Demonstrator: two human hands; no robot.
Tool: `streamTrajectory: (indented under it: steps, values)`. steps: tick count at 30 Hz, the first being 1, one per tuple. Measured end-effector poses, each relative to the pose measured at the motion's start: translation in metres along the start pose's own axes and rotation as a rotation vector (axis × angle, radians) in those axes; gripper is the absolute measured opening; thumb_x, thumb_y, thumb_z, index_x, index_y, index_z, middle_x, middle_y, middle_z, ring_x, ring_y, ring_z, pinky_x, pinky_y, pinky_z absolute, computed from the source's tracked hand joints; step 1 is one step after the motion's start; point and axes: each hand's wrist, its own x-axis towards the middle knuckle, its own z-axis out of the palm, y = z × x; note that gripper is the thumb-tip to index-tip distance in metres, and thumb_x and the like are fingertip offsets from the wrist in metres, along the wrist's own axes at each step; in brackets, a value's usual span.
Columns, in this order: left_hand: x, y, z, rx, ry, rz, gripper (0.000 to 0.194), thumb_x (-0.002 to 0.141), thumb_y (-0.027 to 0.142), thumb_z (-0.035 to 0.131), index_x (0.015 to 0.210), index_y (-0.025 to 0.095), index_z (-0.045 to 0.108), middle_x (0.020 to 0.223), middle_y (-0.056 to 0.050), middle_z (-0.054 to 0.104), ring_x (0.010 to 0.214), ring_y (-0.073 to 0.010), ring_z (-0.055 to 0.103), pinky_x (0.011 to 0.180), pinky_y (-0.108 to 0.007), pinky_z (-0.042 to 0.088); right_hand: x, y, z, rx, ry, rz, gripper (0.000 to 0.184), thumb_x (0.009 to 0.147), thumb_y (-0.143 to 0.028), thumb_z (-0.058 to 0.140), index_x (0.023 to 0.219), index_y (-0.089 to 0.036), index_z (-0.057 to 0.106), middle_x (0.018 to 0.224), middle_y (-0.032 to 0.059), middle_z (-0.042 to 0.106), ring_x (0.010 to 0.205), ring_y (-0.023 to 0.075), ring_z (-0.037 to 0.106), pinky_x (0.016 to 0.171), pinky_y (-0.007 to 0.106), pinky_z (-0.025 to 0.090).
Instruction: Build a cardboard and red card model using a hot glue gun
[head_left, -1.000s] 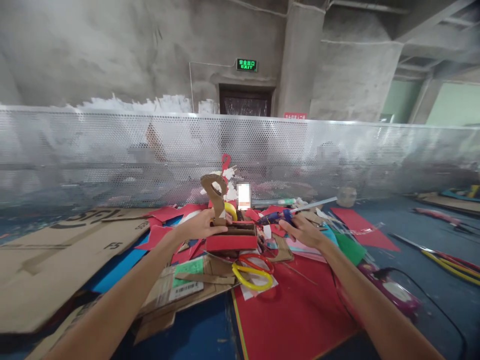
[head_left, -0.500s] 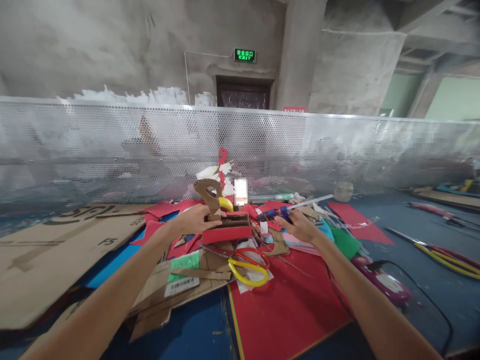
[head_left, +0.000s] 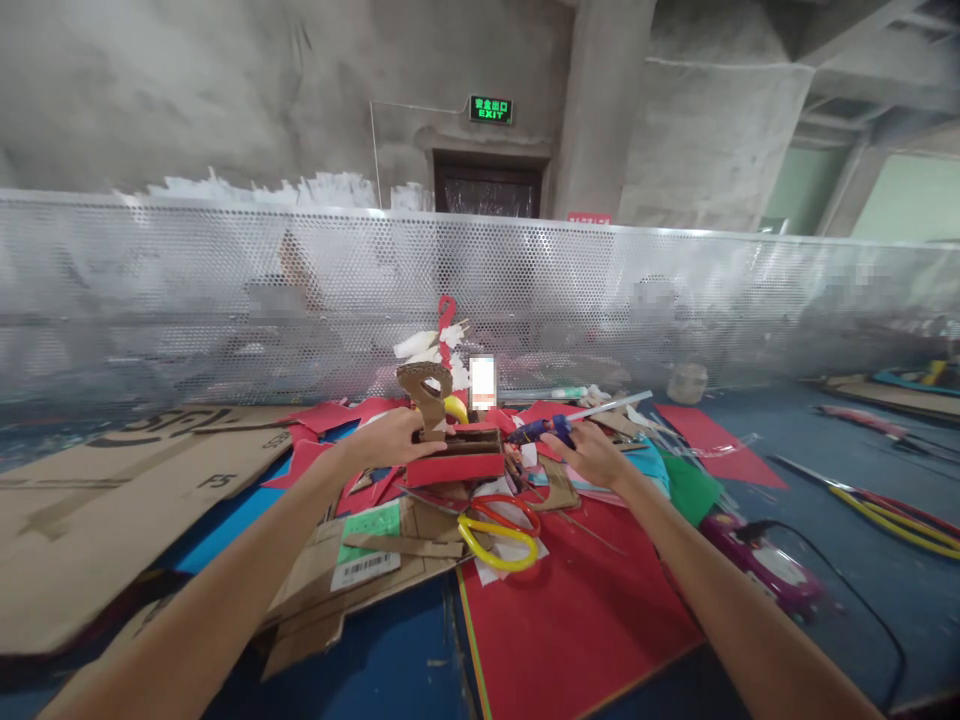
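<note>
My left hand [head_left: 386,440] is closed on the left end of a small open cardboard box [head_left: 457,469] with red sides. At that same end stands a curved, hook-shaped cardboard piece [head_left: 429,400], its foot by my fingers. A blue hot glue gun [head_left: 531,432] is gripped in my right hand [head_left: 596,458], its nozzle pointing left at the box's right end; whether it touches cannot be made out. From its rear sticks a long clear glue stick [head_left: 619,402]. Just in front of the box lie scissors [head_left: 501,555] with red and yellow handles.
Large cardboard sheets [head_left: 135,480] lie at left, red paper [head_left: 577,620] in front. A second pair of scissors [head_left: 885,510], a purple device [head_left: 772,575] with a black cord, and a jar [head_left: 688,382] are at right. A perforated metal screen [head_left: 555,290] stands behind.
My right hand and the glue gun have shifted slightly left, closer to the box. The curved cardboard piece has moved a little to the right with its top slightly lower.
</note>
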Motion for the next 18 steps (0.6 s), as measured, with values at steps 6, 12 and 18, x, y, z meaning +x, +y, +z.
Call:
streamTrajectory:
  steps: [6, 12, 18]
  values:
    - [0.0006, -0.0023, 0.0001, 0.070, -0.025, -0.005, 0.040, 0.091, 0.055, 0.059, 0.114, 0.026, 0.075, 0.111, -0.006, 0.076, 0.101, -0.0261, 0.069, 0.094, -0.035, 0.051, 0.0007, -0.0007, -0.0025, -0.012, -0.037, -0.001, 0.051, 0.101, -0.057, 0.040, 0.071, -0.021, 0.060, 0.070, 0.0078, 0.066, 0.074, 0.0253, 0.064, 0.069, 0.033, 0.038]
    - [0.0012, -0.0064, 0.0013, 0.103, -0.032, 0.004, 0.040, 0.092, 0.054, 0.058, 0.117, 0.028, 0.075, 0.114, -0.006, 0.076, 0.102, -0.0264, 0.070, 0.094, -0.035, 0.052, 0.0000, -0.0006, -0.0046, -0.011, -0.082, -0.017, 0.049, 0.102, -0.055, 0.040, 0.073, -0.021, 0.062, 0.076, 0.0082, 0.069, 0.077, 0.0252, 0.064, 0.072, 0.033, 0.039]
    - [0.0006, -0.0040, 0.0000, 0.083, -0.016, 0.001, 0.038, 0.091, 0.054, 0.060, 0.114, 0.027, 0.076, 0.112, -0.006, 0.076, 0.104, -0.0268, 0.069, 0.097, -0.035, 0.050, -0.0029, -0.0008, -0.0055, 0.047, -0.021, 0.029, 0.049, 0.099, -0.057, 0.045, 0.068, -0.022, 0.058, 0.069, 0.0065, 0.064, 0.068, 0.0230, 0.059, 0.066, 0.033, 0.040]
